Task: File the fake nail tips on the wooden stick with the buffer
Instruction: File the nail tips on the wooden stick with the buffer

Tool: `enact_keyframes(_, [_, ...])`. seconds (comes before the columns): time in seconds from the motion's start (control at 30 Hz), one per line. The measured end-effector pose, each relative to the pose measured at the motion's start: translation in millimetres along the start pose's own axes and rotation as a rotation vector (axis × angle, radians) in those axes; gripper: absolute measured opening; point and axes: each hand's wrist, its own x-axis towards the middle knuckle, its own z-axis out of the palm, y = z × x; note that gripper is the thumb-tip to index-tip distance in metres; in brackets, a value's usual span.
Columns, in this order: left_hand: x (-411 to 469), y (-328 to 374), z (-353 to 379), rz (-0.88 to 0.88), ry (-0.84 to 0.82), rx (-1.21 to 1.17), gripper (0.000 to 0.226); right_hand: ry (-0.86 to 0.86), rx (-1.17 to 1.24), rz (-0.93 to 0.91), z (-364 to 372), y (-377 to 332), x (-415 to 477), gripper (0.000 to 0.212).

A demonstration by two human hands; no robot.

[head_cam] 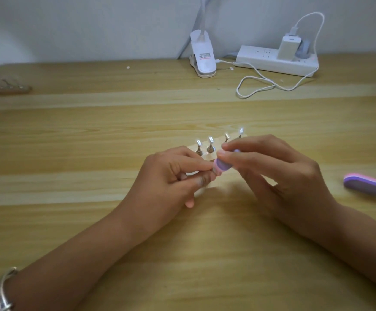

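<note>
A wooden stick lies in the middle of the table, mostly hidden behind my hands. Several clear fake nail tips stand on small metal holders along it. My right hand pinches a small pink and purple buffer between thumb and fingertips. My left hand pinches a small piece right against the buffer's left end; the fingers hide what it is.
A second purple and pink buffer lies on the table at the right. At the back are a white clip lamp base, a power strip with a charger and a looping white cable. Another nail stand sits far left.
</note>
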Motion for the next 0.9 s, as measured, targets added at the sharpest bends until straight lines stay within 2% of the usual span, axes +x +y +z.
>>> enact_keyframes(0.33, [-0.5,0.9,-0.2,0.043,-0.002,0.052,0.029,-0.074,0.003,-0.056,2.6,-1.1,-2.3,0.030])
enact_keyframes(0.47, [-0.2,2.5,0.0,0.023,0.013,0.039,0.018,-0.016,0.012,0.012,0.5,-0.2,0.1,0.025])
enact_keyframes(0.6, [-0.5,2.9,-0.7,0.051,0.003,0.077,0.031,-0.096,0.029,-0.056,3.5,-4.6,0.1,0.031])
enact_keyframes(0.73, [0.0,2.8,-0.3,0.049,0.021,0.065,0.020,-0.021,0.018,0.003,2.4,-3.7,0.2,0.028])
enact_keyframes(0.9, [-1.1,2.6,0.0,0.030,0.026,0.056,0.025,-0.040,0.022,-0.021,4.7,-6.4,1.2,0.026])
